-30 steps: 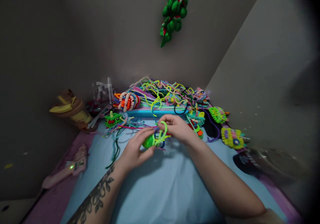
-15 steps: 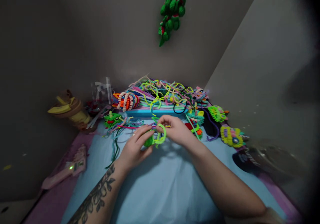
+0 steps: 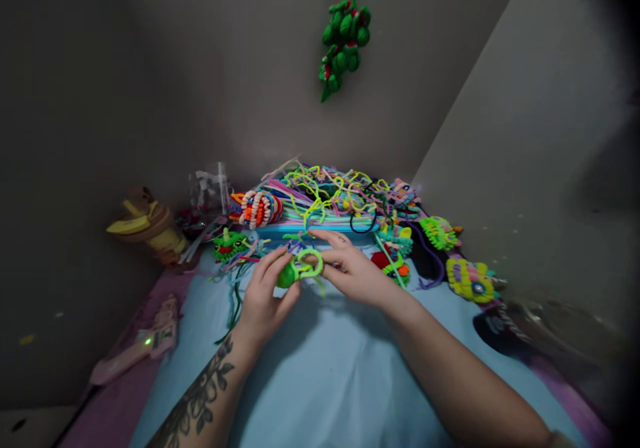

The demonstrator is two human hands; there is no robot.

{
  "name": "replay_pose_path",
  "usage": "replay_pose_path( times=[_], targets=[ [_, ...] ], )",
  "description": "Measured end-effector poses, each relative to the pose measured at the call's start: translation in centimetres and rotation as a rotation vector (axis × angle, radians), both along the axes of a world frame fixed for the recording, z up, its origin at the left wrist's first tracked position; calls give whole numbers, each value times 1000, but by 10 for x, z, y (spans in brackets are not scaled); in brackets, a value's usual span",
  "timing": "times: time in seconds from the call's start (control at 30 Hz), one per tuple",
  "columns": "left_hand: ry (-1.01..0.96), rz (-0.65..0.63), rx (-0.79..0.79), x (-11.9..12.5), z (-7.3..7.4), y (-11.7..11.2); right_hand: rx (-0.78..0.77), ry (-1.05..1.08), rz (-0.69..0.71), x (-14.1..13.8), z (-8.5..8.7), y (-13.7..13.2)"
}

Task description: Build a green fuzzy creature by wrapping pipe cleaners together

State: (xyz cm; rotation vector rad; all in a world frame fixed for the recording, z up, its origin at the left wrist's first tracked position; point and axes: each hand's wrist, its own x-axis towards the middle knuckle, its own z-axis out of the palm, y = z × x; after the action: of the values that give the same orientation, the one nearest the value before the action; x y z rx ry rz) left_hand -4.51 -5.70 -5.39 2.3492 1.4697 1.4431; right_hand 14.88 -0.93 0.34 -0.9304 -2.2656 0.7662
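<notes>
My left hand (image 3: pixel 263 295) is closed around a green pipe-cleaner piece (image 3: pixel 287 277), its dark green rounded part showing between thumb and fingers. From that piece a lime pipe-cleaner loop (image 3: pixel 318 255) stands out to the right. My right hand (image 3: pixel 356 271) has its fingertips at the loop's right side, with the index finger stretched out above. Part of the right fingers lies behind the loop, and a short lime end hangs below it. Both hands are over the light blue cloth (image 3: pixel 320 375), in front of a blue tray (image 3: pixel 340 229).
The tray is heaped with many-coloured pipe cleaners (image 3: pixel 295 198). Finished fuzzy figures lie around it, such as an orange striped one (image 3: pixel 257 209) and a yellow one (image 3: pixel 469 280). A pink glue gun (image 3: pixel 140 349) with a lit green light lies left. Green ornaments (image 3: pixel 345 31) hang on the wall.
The loop has turned to face me more and moved slightly left. My right fingers have straightened from a curled pinch. The camera view has shifted slightly.
</notes>
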Motion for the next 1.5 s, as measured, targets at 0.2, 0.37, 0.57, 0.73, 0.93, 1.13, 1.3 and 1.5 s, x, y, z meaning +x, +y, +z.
replay_pose_path(
  times=[0.2,0.37,0.57,0.73,0.93,1.13,1.3,1.5],
  targets=[
    [-218,174,-58,0,2,2,179,70,-229,-9,-3,-10],
    [-280,184,-77,0,-3,3,230,-170,-236,-20,-8,-18],
    [-234,242,-47,-5,-4,5,400,-342,31,-26,-10,-27],
    [-252,336,-46,-10,0,7,328,-433,502,-19,6,-33],
    [-264,288,-89,-9,0,6,121,-181,410,-6,15,-27],
    [-375,148,-228,-2,-6,6,273,145,-114,-12,-2,-16],
    [-462,47,-345,4,-7,4,386,189,-157,-20,-17,-14],
    [-479,-87,-375,9,-3,1,580,184,-223,-21,-22,-14]
  ],
)
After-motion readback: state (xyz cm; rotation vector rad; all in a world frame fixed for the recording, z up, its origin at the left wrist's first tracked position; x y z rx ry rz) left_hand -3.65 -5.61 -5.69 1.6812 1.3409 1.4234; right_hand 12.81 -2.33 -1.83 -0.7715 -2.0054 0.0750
